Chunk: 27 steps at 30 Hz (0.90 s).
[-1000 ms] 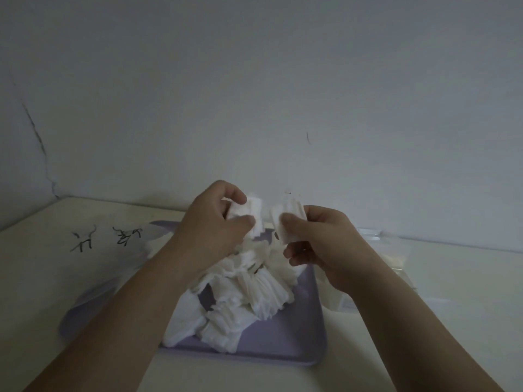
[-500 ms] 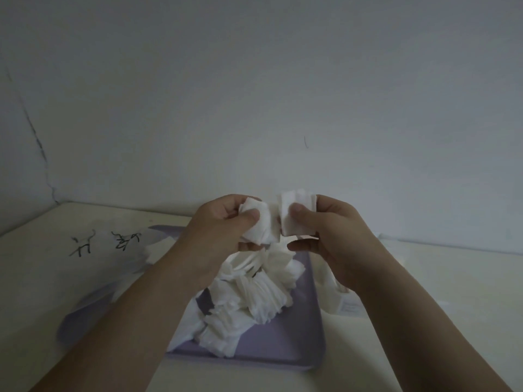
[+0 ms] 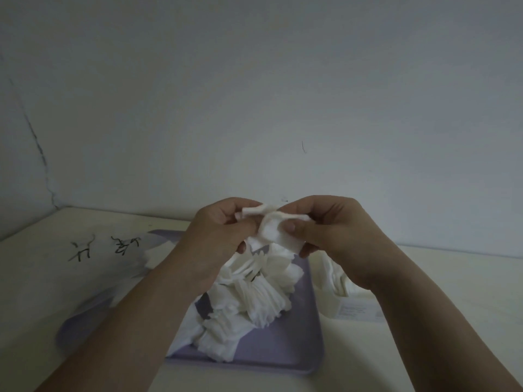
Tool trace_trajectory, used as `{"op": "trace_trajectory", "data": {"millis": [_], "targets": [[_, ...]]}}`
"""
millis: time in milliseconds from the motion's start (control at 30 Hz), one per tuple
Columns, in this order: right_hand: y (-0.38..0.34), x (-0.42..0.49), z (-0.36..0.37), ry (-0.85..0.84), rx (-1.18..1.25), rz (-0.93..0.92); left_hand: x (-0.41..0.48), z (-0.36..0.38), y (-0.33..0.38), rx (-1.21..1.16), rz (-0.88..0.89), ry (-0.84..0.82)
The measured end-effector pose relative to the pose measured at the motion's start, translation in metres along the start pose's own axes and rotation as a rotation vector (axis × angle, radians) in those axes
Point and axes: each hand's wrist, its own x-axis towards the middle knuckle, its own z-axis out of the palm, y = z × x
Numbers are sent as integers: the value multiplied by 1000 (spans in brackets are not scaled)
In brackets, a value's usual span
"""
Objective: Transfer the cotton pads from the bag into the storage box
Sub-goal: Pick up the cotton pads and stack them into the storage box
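My left hand and my right hand are raised together above the table, both pinching a small bunch of white cotton pads between thumbs and fingers. Below them a loose heap of cotton pads lies on a shallow lilac tray. A clear plastic bag with a printed label lies on the table just right of the tray, partly hidden by my right wrist.
The cream table meets a pale wall at the back. Black scribbles mark the table at the left. A lilac lid-like piece lies left of the tray, under my left forearm.
My two hands have come together: the separate pads held in each are now pressed into one bunch between them, and the hands have risen slightly.
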Motion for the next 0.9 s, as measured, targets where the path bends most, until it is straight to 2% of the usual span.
{"op": "trace_trajectory", "data": {"millis": [100, 267, 433, 533, 733, 900], "targets": [[-1, -1, 3, -5, -1, -16, -4, 3, 2, 78, 19, -75], [0, 1, 4, 114, -26, -2, -5, 5, 2, 72, 26, -30], [3, 3, 4, 161, -29, 28, -8, 7, 3, 109, 45, -103], [4, 4, 4, 168, -62, 10, -8, 8, 3, 171, 76, -86], [4, 2, 3, 131, -88, -20, -9, 11, 5, 59, 20, -142], [6, 4, 3, 203, -175, -22, -8, 16, 5, -39, -41, -123]]}}
